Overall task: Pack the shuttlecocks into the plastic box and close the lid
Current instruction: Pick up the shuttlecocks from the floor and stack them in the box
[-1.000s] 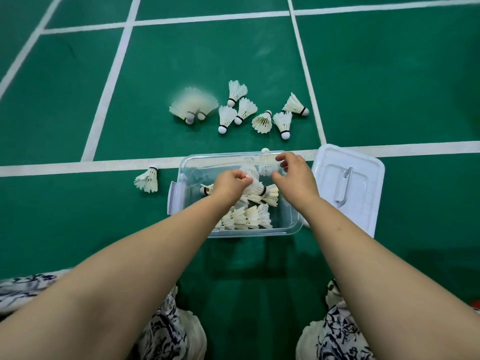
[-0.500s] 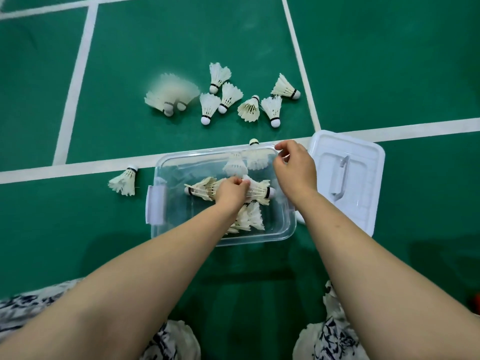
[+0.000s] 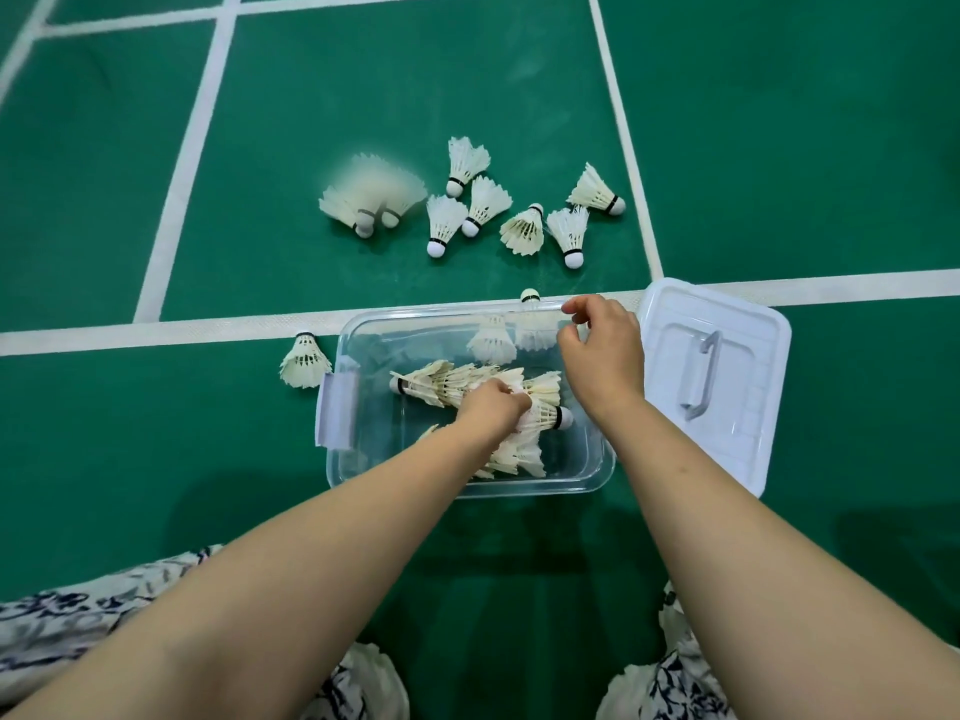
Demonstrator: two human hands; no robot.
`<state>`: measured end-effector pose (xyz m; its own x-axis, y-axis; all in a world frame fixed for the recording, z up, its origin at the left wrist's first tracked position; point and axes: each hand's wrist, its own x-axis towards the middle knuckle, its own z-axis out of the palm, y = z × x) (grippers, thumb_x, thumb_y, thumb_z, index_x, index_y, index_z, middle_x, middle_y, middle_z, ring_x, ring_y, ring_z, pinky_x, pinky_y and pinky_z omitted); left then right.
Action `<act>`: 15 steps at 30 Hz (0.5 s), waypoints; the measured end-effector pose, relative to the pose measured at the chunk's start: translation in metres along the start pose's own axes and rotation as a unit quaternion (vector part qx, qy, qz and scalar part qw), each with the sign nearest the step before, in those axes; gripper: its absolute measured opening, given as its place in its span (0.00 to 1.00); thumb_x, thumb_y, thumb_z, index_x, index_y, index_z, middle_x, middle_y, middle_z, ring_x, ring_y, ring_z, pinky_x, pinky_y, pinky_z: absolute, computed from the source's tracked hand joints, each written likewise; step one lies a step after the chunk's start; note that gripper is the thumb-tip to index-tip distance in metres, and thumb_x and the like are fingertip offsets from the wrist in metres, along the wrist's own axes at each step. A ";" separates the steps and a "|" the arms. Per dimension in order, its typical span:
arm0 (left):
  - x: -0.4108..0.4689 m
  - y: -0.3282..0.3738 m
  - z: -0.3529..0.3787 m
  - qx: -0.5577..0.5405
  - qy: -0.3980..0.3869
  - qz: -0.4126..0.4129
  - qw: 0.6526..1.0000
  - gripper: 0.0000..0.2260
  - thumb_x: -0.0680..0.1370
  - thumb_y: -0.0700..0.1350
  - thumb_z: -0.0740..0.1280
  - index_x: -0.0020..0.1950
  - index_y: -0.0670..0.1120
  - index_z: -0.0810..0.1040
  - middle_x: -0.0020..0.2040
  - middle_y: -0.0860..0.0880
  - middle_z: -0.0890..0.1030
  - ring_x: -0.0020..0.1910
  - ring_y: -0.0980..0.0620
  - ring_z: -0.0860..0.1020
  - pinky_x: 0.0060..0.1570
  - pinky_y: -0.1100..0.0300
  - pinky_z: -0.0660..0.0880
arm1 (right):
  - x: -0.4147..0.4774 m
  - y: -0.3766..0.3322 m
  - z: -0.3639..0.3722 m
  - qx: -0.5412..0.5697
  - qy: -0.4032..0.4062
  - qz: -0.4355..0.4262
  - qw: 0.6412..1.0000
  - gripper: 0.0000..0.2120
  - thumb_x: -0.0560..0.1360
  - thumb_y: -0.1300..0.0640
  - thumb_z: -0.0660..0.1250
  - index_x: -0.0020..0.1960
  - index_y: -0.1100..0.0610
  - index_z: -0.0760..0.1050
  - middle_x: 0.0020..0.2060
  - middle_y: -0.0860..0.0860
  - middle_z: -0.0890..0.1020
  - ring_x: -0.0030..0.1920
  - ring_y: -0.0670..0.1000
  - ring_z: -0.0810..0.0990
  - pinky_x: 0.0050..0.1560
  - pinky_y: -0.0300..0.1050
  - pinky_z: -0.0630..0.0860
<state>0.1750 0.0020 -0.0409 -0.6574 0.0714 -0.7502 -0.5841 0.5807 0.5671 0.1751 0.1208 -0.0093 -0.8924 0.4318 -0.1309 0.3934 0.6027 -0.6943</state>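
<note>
The left hand (image 3: 491, 407) is down in the clear box (image 3: 371, 449). Its fingers (image 3: 519, 403) curl round the feathers of a shuttlecock (image 3: 548, 415) that lies flat, cork pointing right, away from the knuckles. Just left of those fingers a nested row (image 3: 431, 387) lies along the box's length, its black-banded cork pointing left towards the clasp (image 3: 337, 407). More feathers show under the wrist, by the near wall.

The right hand (image 3: 602, 350) hangs over the far right corner, fingers bent, with the forefinger at the rim and the thumb lower. Whether they pinch the wall I cannot tell. Just left of that thumb a pair (image 3: 493, 343) sits at the far wall, corks away from the person.

The box's long axis runs left to right. The lid (image 3: 748, 444) lies right of the right hand, handle (image 3: 701, 376) up, with its long axis running away from the person.

Well beyond the right fingertips a loose cluster (image 3: 485, 202) lies on the green floor (image 3: 311, 96), most corks towards the box. A stray (image 3: 305, 362) sits just beside the clasp, cork pointing away.
</note>
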 end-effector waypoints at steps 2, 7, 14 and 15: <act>0.001 -0.003 -0.002 -0.008 -0.001 0.007 1.000 0.10 0.76 0.48 0.64 0.54 0.45 0.70 0.49 0.44 0.77 0.47 0.45 0.76 0.40 0.57 0.69 | 0.003 -0.004 0.000 -0.001 0.003 -0.004 1.000 0.14 0.74 0.61 0.60 0.58 0.56 0.75 0.56 0.53 0.77 0.61 0.55 0.71 0.62 0.50 0.69; 0.005 -0.001 -0.020 0.076 0.070 0.032 0.994 0.15 0.77 0.56 0.62 0.53 0.45 0.71 0.47 0.47 0.77 0.48 0.46 0.77 0.46 0.56 0.72 | 0.023 -0.016 -0.001 -0.017 -0.016 -0.006 1.000 0.16 0.74 0.58 0.61 0.61 0.55 0.73 0.59 0.54 0.75 0.63 0.56 0.69 0.63 0.51 0.68; 0.004 0.026 -0.054 0.054 0.171 0.205 0.962 0.06 0.78 0.46 0.61 0.48 0.46 0.76 0.42 0.45 0.82 0.43 0.46 0.78 0.43 0.55 0.73 | 0.074 -0.040 0.007 -0.126 -0.143 0.026 0.981 0.24 0.73 0.48 0.64 0.68 0.48 0.66 0.67 0.56 0.67 0.65 0.61 0.67 0.65 0.53 0.67; 0.005 0.032 -0.061 0.055 0.184 0.228 0.955 0.05 0.78 0.45 0.61 0.46 0.46 0.76 0.41 0.45 0.82 0.42 0.45 0.78 0.41 0.55 0.72 | 0.083 -0.043 0.009 -0.146 -0.190 0.039 0.970 0.27 0.73 0.46 0.64 0.70 0.47 0.63 0.69 0.57 0.64 0.66 0.61 0.68 0.66 0.54 0.68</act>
<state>0.1240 -0.0288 -0.0062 -0.9660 0.0583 -0.2520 -0.1574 0.6406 0.7516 0.0824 0.1243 0.0034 -0.8522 0.2388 -0.4656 0.4598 0.7666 -0.4483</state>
